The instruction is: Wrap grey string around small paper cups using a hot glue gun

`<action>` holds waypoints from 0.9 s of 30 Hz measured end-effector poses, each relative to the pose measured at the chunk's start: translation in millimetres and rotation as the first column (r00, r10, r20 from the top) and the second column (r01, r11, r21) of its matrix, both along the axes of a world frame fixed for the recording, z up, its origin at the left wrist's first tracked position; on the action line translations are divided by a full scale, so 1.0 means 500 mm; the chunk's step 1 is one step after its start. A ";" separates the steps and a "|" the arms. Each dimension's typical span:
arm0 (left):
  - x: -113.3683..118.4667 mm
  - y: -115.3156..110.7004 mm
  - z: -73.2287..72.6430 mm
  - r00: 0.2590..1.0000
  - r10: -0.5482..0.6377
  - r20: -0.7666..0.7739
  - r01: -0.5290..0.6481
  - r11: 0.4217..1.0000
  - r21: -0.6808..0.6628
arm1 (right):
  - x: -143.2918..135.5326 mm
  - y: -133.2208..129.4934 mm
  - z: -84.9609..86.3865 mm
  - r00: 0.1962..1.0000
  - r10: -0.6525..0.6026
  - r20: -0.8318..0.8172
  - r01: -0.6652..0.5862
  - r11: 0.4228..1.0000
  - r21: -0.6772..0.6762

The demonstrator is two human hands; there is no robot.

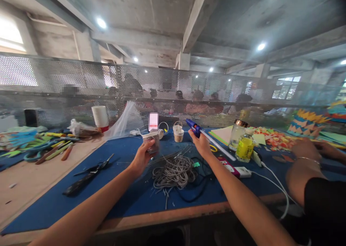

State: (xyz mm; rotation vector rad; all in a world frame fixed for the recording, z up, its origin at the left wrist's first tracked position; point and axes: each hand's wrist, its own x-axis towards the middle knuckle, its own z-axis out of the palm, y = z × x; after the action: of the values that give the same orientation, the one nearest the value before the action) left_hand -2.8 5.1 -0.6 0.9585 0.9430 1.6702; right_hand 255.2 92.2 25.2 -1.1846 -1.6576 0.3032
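Observation:
My left hand [143,156] is closed around a small paper cup [152,142], with a pale cord about its rim. A blue hot glue gun [193,127] is gripped in my right hand [201,143], and a long translucent glue stick [220,148] runs back from it. Between and below my hands lies a tangled heap of grey cord [175,172]. Behind it, a little basket-like cup with a handle [178,133] stands upright on the blue mat [124,199]. The fingertips of my right hand are partly hidden by the glue gun.
Black pliers [89,174] lie on the left of the mat. Scissors [38,152] and stacked paper cups [100,117] are farther left. A lit phone [153,121] leans at the back. Jars [245,146] and a white cable [278,186] sit right, near another person's arm [302,166].

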 end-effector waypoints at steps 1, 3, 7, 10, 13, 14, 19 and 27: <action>0.001 0.000 -0.001 1.000 -0.010 -0.017 0.011 1.000 0.008 | -0.007 -0.008 -0.001 0.998 0.052 -0.043 -0.052 0.999 0.006; 0.002 0.000 -0.003 0.999 -0.025 -0.032 0.025 1.000 0.016 | -0.023 -0.030 -0.004 0.980 0.176 -0.089 -0.174 0.984 0.029; 0.001 0.003 -0.004 0.999 -0.046 -0.013 0.046 0.999 0.005 | -0.053 -0.077 -0.012 0.881 0.469 -0.069 -0.463 0.883 0.081; 0.002 0.004 -0.003 0.999 -0.046 -0.012 0.046 0.999 0.019 | -0.065 -0.097 -0.015 0.787 0.617 -0.022 -0.615 0.786 0.061; 0.004 0.006 -0.003 0.999 -0.043 -0.033 0.044 0.999 0.023 | -0.068 -0.101 -0.019 0.748 0.664 0.025 -0.664 0.746 0.045; 0.004 0.007 -0.004 0.998 -0.042 -0.042 0.042 0.999 0.021 | -0.069 -0.101 -0.021 0.747 0.663 0.036 -0.664 0.746 0.048; 0.004 0.011 -0.008 0.996 -0.041 -0.074 0.042 0.999 0.010 | -0.072 -0.093 -0.028 0.764 0.640 0.082 -0.646 0.756 0.111; 0.006 0.008 -0.006 0.995 -0.016 -0.101 0.018 1.000 0.015 | -0.075 -0.081 -0.033 0.792 0.588 0.167 -0.611 0.759 0.225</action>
State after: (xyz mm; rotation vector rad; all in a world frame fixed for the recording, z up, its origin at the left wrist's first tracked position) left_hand 0.0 9.3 -3.8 1.0673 0.9873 1.6293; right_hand 217.8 51.9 8.5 -0.4325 -2.0583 0.4112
